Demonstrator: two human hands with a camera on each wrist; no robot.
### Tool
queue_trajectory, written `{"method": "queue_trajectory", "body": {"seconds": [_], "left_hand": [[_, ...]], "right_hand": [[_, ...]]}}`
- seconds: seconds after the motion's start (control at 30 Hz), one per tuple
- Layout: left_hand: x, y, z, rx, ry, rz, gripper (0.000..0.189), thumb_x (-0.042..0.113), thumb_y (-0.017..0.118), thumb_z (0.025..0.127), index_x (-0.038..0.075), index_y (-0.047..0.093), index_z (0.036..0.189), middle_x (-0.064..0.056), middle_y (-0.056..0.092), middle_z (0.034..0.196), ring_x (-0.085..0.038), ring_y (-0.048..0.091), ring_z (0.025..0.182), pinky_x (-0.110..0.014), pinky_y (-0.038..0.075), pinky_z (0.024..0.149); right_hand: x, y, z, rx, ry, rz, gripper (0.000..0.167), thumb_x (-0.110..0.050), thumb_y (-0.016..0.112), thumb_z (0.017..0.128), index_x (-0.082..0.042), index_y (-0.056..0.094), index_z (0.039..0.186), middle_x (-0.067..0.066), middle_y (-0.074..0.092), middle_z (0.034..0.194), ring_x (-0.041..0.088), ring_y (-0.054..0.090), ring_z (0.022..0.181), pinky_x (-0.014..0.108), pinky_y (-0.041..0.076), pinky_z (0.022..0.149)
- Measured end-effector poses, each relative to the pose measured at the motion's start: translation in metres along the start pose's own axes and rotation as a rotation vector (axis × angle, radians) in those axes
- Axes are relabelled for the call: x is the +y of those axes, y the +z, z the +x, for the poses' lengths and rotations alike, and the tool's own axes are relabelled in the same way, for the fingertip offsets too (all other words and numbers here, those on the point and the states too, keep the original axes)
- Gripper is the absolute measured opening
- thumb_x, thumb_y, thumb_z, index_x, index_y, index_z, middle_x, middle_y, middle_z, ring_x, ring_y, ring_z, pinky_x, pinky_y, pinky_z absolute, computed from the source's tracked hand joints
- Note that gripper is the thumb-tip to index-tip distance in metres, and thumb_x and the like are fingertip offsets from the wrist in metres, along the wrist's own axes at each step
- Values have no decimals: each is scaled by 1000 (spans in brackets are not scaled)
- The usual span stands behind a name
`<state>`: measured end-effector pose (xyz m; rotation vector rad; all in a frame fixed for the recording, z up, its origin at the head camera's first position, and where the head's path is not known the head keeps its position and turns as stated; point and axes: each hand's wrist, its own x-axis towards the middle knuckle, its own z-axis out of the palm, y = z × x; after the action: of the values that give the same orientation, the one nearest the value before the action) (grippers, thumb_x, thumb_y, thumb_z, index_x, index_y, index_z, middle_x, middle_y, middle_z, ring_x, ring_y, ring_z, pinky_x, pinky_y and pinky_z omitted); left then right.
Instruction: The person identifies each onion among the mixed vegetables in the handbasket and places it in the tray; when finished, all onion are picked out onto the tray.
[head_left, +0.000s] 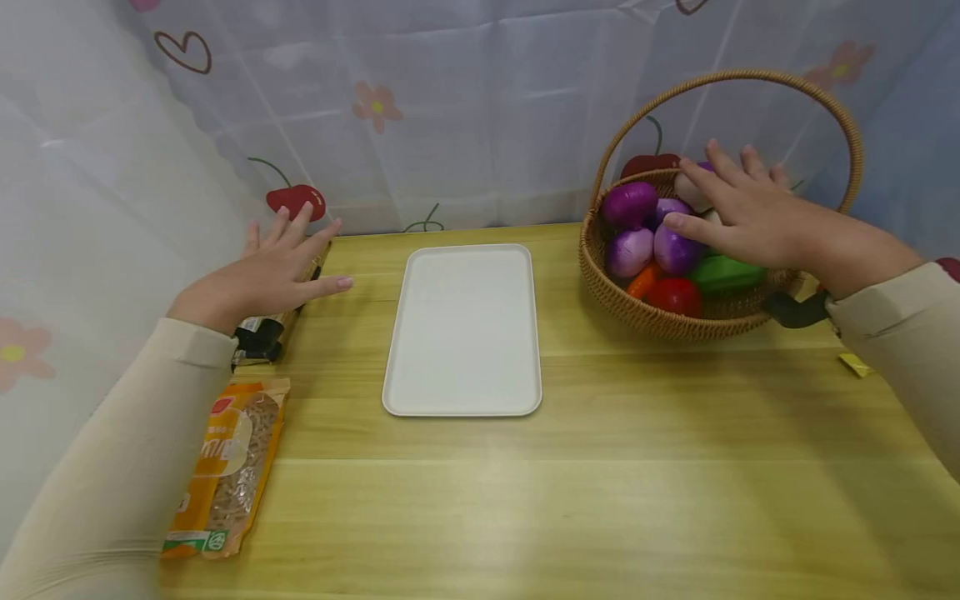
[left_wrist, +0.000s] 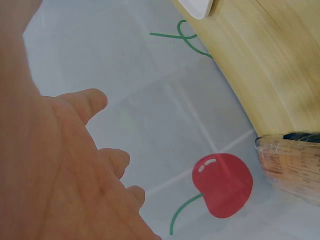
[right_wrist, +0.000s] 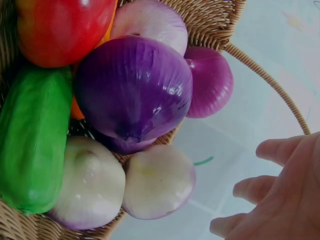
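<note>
My left hand (head_left: pixel 258 275) is spread with straight fingers, over a clear-wrapped package (left_wrist: pixel 290 165) at the table's left edge; whether it touches is unclear. My right hand (head_left: pixel 765 217), also spread, hovers over a wicker basket (head_left: pixel 660 323) with a tall arched handle (head_left: pixel 738 75). Inside lie several purple onions (right_wrist: pixel 132 90), white-and-purple round vegetables (right_wrist: pixel 87 185), a long green vegetable (right_wrist: pixel 35 140) and a red tomato-like piece (right_wrist: pixel 65 30). Neither hand holds anything. A white rectangular tray (head_left: pixel 462 333) lies flat between them.
An orange bag with a see-through window (head_left: pixel 225 475) lies at the left front, partly behind my left sleeve. A small yellow piece (head_left: pixel 855 364) lies at the right, near my right sleeve. Behind the wooden table (head_left: pixel 555 517) hangs a printed curtain (head_left: pixel 480 117).
</note>
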<state>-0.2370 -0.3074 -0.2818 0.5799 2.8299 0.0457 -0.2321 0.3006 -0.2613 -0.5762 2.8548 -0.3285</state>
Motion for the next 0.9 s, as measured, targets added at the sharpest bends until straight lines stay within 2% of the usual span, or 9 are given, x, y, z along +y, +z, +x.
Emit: {"method": "queue_trajectory", "body": {"seconds": [0.17, 0.33, 0.6, 0.77, 0.9], "left_hand": [[2, -2, 0, 12, 6, -12, 97, 74, 41, 102, 22, -4, 171, -13, -28, 169, -42, -31, 149, -67, -31, 105], [8, -2, -7, 54, 28, -63, 95, 71, 43, 104, 21, -4, 171, -12, -26, 170, -42, -29, 150, -67, -29, 107], [25, 3, -16, 119, 101, -140, 94, 64, 51, 105, 21, 1, 171, -13, -19, 172, -43, -21, 153, -67, -24, 112], [34, 16, -18, 156, 135, -166, 99, 61, 60, 102, 16, 5, 171, -17, -10, 173, -42, -12, 156, -68, -15, 117], [40, 38, -22, 192, 109, -218, 104, 62, 65, 98, 12, 10, 171, -19, -2, 174, -44, -4, 157, -67, -5, 121]], "right_hand": [[-1, -1, 0, 4, 2, 3, 84, -58, 32, 111, -15, -12, 168, 13, -33, 166, 50, -37, 142, 76, -23, 105], [-5, -1, 6, 19, -5, 12, 84, -59, 33, 111, -16, -12, 168, 14, -32, 166, 52, -35, 142, 76, -22, 106], [-18, -4, 19, 9, -14, 0, 87, -63, 32, 109, -17, -13, 168, 13, -32, 167, 54, -33, 143, 75, -20, 108], [-23, -6, 25, 8, -26, -15, 89, -64, 33, 109, -15, -12, 168, 14, -30, 167, 55, -30, 144, 76, -18, 109], [-25, -7, 30, 7, -28, -19, 91, -65, 33, 108, -14, -11, 168, 16, -28, 168, 56, -29, 144, 77, -16, 109]]}}
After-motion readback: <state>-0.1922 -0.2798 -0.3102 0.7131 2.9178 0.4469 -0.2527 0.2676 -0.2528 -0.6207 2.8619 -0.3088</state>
